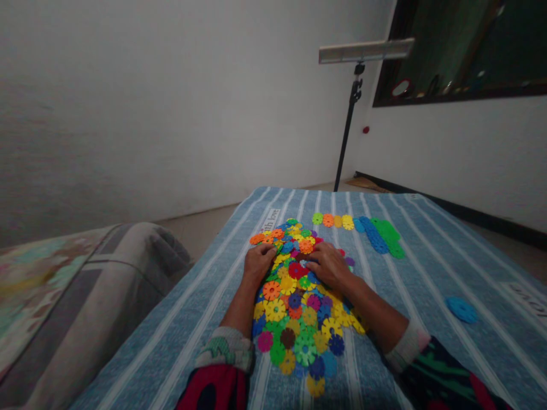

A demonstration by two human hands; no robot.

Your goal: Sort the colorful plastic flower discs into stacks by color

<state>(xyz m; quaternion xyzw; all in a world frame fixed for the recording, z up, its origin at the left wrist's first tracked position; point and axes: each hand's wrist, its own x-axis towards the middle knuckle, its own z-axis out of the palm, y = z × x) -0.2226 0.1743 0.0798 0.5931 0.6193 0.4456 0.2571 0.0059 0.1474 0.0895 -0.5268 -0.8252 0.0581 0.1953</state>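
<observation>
A long heap of colourful plastic snowflake discs (276,310), flower-shaped with notched edges, lies over the middle of the cloth. At the heap's far left side, my left hand (257,262) has its fingers closed in a pinch at a green snowflake disc (279,249). My right hand (331,265) reaches over the heap from the right, its fingers apart and touching discs near a red one (296,270). Its fingertips are partly hidden among the pieces.
Beyond the heap, a row of discs (328,220) leads to overlapping blue ones (376,238) and green ones (390,236). Some blue discs (461,310) lie at the right. A striped blue cloth (205,296) covers the table. Behind stands a lamp on a black pole (347,128).
</observation>
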